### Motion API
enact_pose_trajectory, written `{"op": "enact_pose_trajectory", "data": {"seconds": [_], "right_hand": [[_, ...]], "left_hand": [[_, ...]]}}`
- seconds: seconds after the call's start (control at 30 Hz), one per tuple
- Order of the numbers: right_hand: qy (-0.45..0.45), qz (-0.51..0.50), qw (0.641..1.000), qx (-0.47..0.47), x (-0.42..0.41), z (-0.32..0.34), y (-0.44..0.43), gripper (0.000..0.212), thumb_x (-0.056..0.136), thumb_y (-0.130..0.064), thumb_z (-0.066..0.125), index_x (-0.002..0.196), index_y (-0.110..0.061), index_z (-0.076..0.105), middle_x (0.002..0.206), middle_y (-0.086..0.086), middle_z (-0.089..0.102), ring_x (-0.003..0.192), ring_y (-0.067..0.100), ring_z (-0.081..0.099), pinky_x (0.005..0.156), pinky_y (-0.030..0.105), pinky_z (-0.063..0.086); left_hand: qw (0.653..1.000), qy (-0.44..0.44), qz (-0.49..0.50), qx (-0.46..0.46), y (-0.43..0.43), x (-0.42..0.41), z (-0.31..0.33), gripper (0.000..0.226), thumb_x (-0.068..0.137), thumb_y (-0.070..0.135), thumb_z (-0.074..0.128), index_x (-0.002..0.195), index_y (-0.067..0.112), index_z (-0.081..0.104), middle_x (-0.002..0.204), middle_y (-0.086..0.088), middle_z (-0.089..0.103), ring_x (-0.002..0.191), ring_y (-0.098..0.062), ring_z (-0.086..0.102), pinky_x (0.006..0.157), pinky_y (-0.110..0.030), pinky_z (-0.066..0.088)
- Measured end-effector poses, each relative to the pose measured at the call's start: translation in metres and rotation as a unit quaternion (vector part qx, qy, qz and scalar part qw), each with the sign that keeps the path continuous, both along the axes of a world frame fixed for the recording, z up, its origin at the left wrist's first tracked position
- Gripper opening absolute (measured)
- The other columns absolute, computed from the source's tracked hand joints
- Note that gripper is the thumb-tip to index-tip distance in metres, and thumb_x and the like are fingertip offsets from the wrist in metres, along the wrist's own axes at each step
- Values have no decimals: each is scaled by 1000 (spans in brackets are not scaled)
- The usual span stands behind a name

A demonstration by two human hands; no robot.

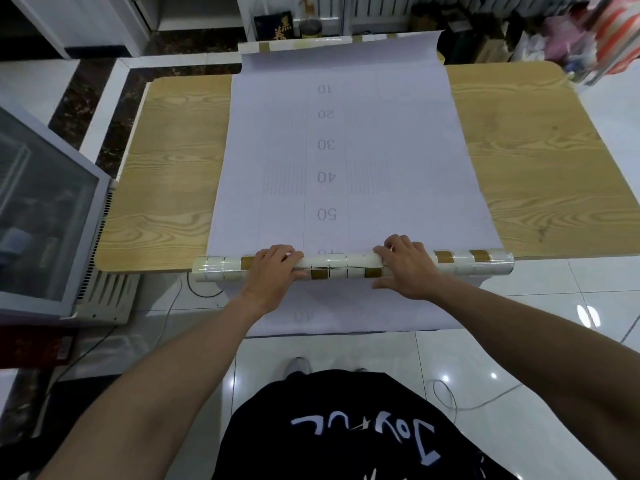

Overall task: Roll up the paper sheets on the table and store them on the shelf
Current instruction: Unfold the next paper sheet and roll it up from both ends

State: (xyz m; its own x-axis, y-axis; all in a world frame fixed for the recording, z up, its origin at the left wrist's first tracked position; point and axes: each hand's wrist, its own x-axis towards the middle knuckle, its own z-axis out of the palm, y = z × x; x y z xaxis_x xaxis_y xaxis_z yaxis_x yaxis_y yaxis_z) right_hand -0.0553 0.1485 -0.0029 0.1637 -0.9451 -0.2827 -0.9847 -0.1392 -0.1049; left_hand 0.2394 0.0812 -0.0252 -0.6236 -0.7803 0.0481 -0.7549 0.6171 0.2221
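Left hand (275,271) and right hand (407,268) lie side by side on the roll (341,266), near its middle. The fingers of each curve over its top and the thumbs rest on its near side, so both hands clasp it rather than lie spread flat. The roll shows a pattern of white and brown squares and lies across the near edge of the bench (519,150), with both ends projecting past the hands. Beyond it the sheet (346,150) runs flat along the bench, its printed marks 10 to 50 reading upside down toward the far side. The far end (311,45) curls upward past the bench edge and shows the same square pattern. Below the roll a white flap (346,313) hangs off the near edge. Whether it belongs to the same sheet or to a second one cannot be told. Judged from this layout, rolling has only begun: a thin roll is formed and most of the sheet's length remains unrolled. Storage is not yet started, and white shelving (246,15) stands behind the bench, well apart from the roll.
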Motion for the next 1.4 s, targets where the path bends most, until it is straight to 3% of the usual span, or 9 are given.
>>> {"op": "enact_pose_trajectory", "data": {"seconds": [0.2, 0.3, 0.43, 0.63, 0.8, 0.93, 1.03, 1.2, 1.4], "right_hand": [[-35, -29, 999, -16, -3, 10, -9, 47, 92, -53, 47, 125, -20, 41, 107, 2, 63, 97, 23, 58, 92, 39, 35], [-9, -17, 1000, -3, -6, 9, -10, 42, 94, -55, 39, 119, -20, 43, 103, 1, 64, 93, 22, 59, 90, 39, 37], [-14, -13, 1000, 5, -13, 3, -9, 65, 84, -67, 47, 129, -20, 47, 125, 4, 48, 115, 23, 44, 98, 42, 36], [-30, -11, 999, 13, -14, 8, -10, 70, 85, -59, 55, 138, -17, 34, 123, 6, 52, 113, 25, 48, 99, 41, 36], [-33, -15, 999, 24, -18, 11, -16, 44, 93, -54, 44, 121, -19, 42, 110, 3, 61, 103, 22, 56, 98, 42, 34], [-4, -17, 999, 39, -16, 6, -17, 68, 85, -67, 43, 135, -20, 41, 132, 5, 42, 120, 23, 39, 102, 43, 34], [20, -29, 997, 64, -10, 7, -17, 83, 79, -71, 51, 141, -18, 34, 133, 8, 38, 120, 25, 38, 101, 43, 35], [-25, -87, 995, 48, -6, 10, -17, 62, 85, -64, 49, 129, -21, 40, 115, 4, 58, 102, 25, 55, 91, 41, 41], [-1, -81, 995, 64, -9, 6, -23, 52, 87, -66, 42, 114, -21, 44, 105, 1, 60, 91, 24, 58, 85, 43, 43]], "left_hand": [[1000, -13, 18, -17, 5, -4, 8, 66, 79, 40, 72, 132, 11, 45, 111, -9, 55, 99, -26, 52, 91, -43, 43], [999, -19, 27, -2, 5, -7, 5, 45, 82, 36, 70, 118, 14, 54, 112, -6, 57, 102, -27, 55, 99, -47, 38], [999, -14, 49, -4, 2, -11, 2, 32, 84, 29, 69, 112, 14, 63, 111, -8, 60, 107, -28, 56, 100, -50, 36], [998, -33, 56, -8, 4, -14, 6, 48, 92, 35, 56, 133, 12, 49, 115, -10, 57, 109, -30, 52, 100, -47, 37], [999, -14, 39, 0, -1, -11, 2, 55, 85, 46, 63, 127, 14, 47, 127, -6, 50, 121, -23, 46, 111, -51, 25], [1000, -20, 16, -4, -18, -8, -5, 40, 85, 39, 65, 114, 13, 59, 108, -6, 55, 101, -27, 54, 94, -44, 41], [1000, -27, -13, -11, -31, -7, -5, 35, 88, 40, 60, 110, 13, 62, 100, -5, 59, 90, -26, 57, 81, -39, 45], [996, -49, -29, 75, -48, -3, -2, 48, 91, 49, 52, 127, 17, 49, 116, -2, 60, 104, -24, 56, 87, -37, 39], [987, -68, -72, 126, -62, 0, 7, 62, 83, 67, 45, 123, 21, 51, 124, 2, 53, 115, -18, 49, 103, -40, 32]]}}
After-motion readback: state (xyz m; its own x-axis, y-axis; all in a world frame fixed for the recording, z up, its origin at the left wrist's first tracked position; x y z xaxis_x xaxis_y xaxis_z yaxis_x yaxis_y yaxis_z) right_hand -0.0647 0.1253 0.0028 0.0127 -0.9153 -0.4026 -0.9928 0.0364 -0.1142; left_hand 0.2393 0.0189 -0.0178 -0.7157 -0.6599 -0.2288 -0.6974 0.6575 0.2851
